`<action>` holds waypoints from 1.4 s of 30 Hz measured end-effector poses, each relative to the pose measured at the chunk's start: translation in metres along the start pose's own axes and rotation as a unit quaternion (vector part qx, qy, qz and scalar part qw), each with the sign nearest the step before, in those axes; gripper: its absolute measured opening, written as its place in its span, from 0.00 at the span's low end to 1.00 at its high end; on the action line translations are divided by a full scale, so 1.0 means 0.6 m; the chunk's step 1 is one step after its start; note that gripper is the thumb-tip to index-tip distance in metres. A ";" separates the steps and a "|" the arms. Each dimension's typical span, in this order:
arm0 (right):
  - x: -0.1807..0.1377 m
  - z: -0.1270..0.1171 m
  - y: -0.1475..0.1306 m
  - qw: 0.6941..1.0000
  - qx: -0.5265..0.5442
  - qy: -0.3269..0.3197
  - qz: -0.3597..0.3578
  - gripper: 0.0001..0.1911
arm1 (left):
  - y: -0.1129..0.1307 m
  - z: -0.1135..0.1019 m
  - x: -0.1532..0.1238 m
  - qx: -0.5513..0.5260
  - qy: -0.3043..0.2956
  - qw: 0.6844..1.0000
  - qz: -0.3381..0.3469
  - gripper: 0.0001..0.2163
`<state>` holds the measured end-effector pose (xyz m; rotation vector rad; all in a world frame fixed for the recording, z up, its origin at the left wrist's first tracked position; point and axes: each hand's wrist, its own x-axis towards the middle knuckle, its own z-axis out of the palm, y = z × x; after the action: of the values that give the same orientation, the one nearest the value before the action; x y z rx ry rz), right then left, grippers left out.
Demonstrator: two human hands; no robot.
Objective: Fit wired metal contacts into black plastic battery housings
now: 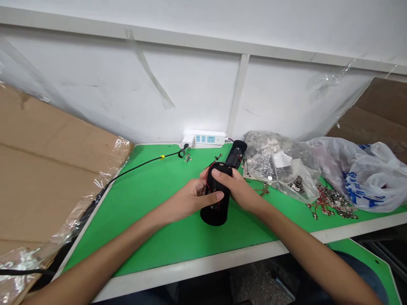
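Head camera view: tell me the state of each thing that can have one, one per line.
black cylinder: upright on the green mat, held by both hands, red wires at its top.
left hand: closed round its side.
right hand: closed over its top.
other black part: lying on its side.
power strip: white adapter at its left end.
clear bag: crumpled, metal parts inside.
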<state>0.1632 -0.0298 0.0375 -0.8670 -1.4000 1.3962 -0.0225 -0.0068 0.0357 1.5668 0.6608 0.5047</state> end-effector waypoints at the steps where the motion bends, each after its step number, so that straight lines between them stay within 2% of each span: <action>1: 0.001 0.006 0.007 1.000 0.017 0.025 0.003 0.23 | -0.001 0.001 0.001 0.004 0.007 1.000 0.005 0.18; 3: 0.005 0.014 0.021 0.995 0.038 0.092 -0.016 0.23 | -0.004 0.002 0.001 0.021 0.050 0.998 0.028 0.19; 6: 0.013 0.020 0.035 0.983 0.056 0.166 -0.054 0.24 | -0.003 0.006 -0.002 0.107 0.185 0.974 0.077 0.18; 8: 0.016 0.024 0.037 0.980 0.064 0.177 -0.070 0.25 | 0.001 0.013 -0.006 0.198 0.274 0.933 0.123 0.15; 11: 0.017 0.033 0.038 0.978 0.062 0.180 -0.089 0.28 | 0.008 0.024 -0.010 0.292 0.333 0.872 0.211 0.09; 13: 0.016 0.038 0.040 0.976 0.053 0.183 -0.103 0.29 | 0.010 0.029 -0.010 0.300 0.340 0.861 0.233 0.07; 16: 0.017 0.044 0.047 0.975 0.061 0.177 -0.121 0.27 | 0.005 0.033 -0.009 0.288 0.336 0.868 0.225 0.06; 20: 0.019 0.052 0.053 0.969 0.142 0.169 -0.114 0.25 | -0.005 0.037 -0.006 0.303 0.327 0.862 0.240 0.11; 24: 0.018 0.060 0.047 0.956 0.204 0.187 -0.098 0.26 | -0.010 0.040 -0.003 0.298 0.346 0.858 0.236 0.12; 29: 0.016 0.064 0.046 0.954 0.212 0.187 -0.103 0.25 | -0.010 0.040 0.002 0.195 0.357 0.891 0.201 0.06; 35: 0.015 0.069 0.059 0.958 0.162 0.194 -0.136 0.21 | -0.005 0.036 0.004 0.075 0.355 0.922 0.133 0.09; 42: 0.015 0.068 0.058 0.959 0.154 0.200 -0.128 0.22 | -0.009 0.020 0.011 0.041 0.316 0.939 0.133 0.11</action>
<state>0.1173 -0.0310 0.0082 -0.6876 -0.9181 1.1250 -0.0100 -0.0109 0.0289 1.5799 0.9626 1.2279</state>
